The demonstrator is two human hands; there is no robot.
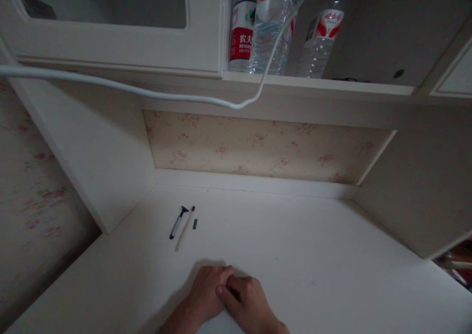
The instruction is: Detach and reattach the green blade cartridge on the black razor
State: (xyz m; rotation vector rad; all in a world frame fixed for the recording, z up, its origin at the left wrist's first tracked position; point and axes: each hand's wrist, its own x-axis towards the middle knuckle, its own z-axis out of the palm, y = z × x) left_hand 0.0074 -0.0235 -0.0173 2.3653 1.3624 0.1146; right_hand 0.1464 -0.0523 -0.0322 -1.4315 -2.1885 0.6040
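Note:
My left hand (208,290) and my right hand (251,299) are clasped together low on the white desk. The right thumb lies across the left hand, and the right fingers are curled against it. My left fingers are bent and mostly covered, so whatever is inside them, if anything, is hidden. Beyond the hands, slightly left, a black and grey razor (178,224) lies on the desk. Beside it is a slim pale toothbrush (185,229) with a dark head, and to its right a small dark green stick-like piece (195,224). Neither hand touches these three.
The white desk (295,245) runs back to a floral wall panel (239,144) between side panels. Overhead, an open shelf (317,83) holds several plastic bottles (271,34), beside a glass-fronted cabinet door (110,46). A white cable (147,93) hangs across the upper view.

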